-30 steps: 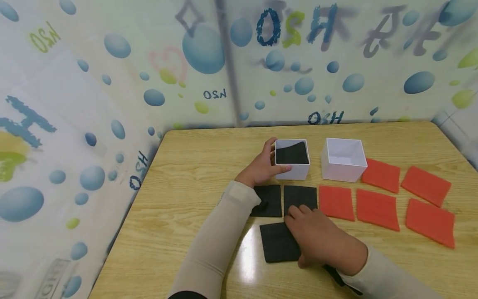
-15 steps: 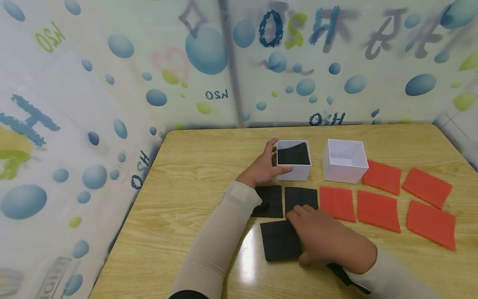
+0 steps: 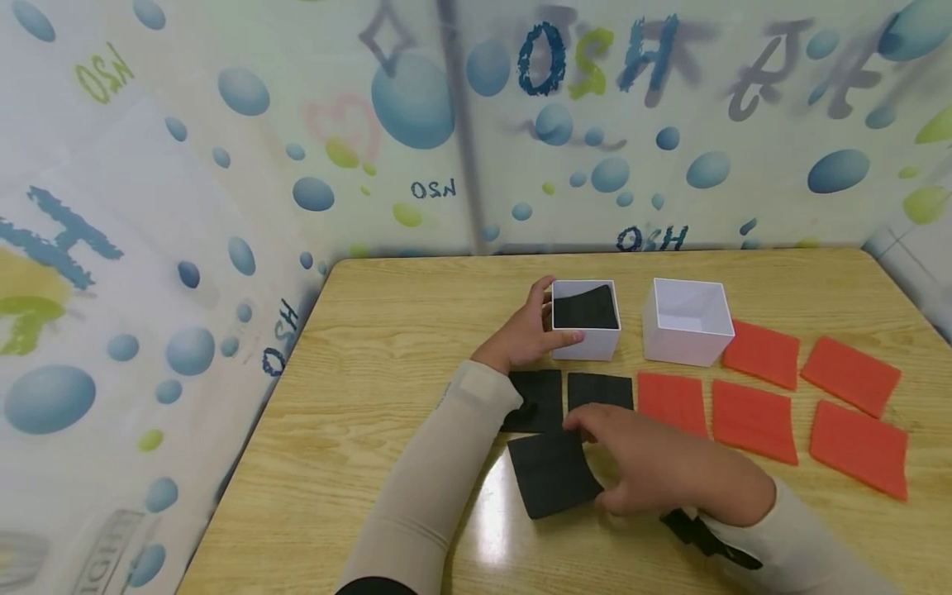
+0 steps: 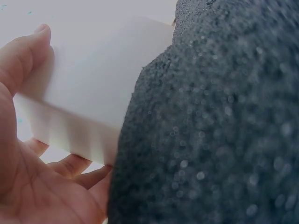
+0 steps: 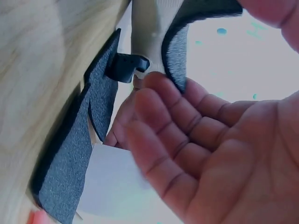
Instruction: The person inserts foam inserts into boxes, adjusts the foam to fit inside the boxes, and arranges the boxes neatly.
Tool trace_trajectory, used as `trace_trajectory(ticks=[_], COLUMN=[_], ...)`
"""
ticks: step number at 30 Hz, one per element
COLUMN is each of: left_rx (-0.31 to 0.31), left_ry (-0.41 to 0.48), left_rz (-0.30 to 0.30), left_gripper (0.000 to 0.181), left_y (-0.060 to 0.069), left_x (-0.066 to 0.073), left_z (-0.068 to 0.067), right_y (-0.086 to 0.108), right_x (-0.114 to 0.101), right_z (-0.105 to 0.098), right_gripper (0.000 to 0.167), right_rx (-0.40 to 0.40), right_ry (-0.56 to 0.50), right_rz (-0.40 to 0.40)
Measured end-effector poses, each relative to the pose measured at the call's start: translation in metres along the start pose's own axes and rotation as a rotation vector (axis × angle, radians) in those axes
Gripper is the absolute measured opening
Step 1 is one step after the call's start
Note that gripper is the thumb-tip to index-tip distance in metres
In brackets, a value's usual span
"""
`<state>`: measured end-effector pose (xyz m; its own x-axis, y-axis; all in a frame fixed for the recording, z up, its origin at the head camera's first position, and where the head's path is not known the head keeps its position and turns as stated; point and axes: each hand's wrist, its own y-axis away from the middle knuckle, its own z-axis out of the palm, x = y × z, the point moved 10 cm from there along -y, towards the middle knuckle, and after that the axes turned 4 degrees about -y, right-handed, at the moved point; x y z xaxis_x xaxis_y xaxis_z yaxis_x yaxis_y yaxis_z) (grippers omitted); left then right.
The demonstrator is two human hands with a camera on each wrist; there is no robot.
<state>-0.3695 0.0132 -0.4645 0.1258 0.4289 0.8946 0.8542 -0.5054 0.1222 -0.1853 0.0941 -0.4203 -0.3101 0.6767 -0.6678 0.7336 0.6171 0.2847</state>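
Note:
My left hand [image 3: 518, 335] grips the left white box [image 3: 595, 345], its thumb on the front wall and the other fingers round the left side. Inside that box stands a black foam square [image 3: 586, 309]. My right hand [image 3: 662, 467] pinches another black foam square [image 3: 552, 475] between thumb and fingers at its right edge. The square is lifted, tilted and slightly bent; the right wrist view shows its curved edge [image 5: 175, 56] at the fingertips. Two black foam squares [image 3: 541, 397] [image 3: 595, 387] lie on the table, partly covered by the left sleeve and right hand.
A second white box [image 3: 687, 330] stands to the right with nothing visible inside. Several red foam squares [image 3: 751, 417] lie on the wooden table [image 3: 372, 347] at the right. A patterned wall [image 3: 565, 165] rises behind the table. Dark foam [image 4: 210, 130] fills much of the left wrist view.
My right hand has raised the black foam square off the table, tilting and bending it, and has shifted slightly. The left hand has kept its grip on the box.

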Motion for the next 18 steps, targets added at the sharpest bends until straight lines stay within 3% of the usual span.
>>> trace_trajectory(ticks=[7,18], left_rx=[-0.006,-0.016], left_ry=[0.007,0.036], left_rz=[0.005,0.059], left_gripper=[0.113,0.11], left_y=[0.001,-0.002], left_x=[0.0,0.006], left_z=[0.0,0.002], right_y=[0.007,0.02], right_x=[-0.006,-0.001], right_z=[-0.02,-0.058], right_gripper=[0.083,0.083], right_rx=[0.074,0.275], right_ry=[-0.107,-0.13], right_rz=[-0.11,-0.178])
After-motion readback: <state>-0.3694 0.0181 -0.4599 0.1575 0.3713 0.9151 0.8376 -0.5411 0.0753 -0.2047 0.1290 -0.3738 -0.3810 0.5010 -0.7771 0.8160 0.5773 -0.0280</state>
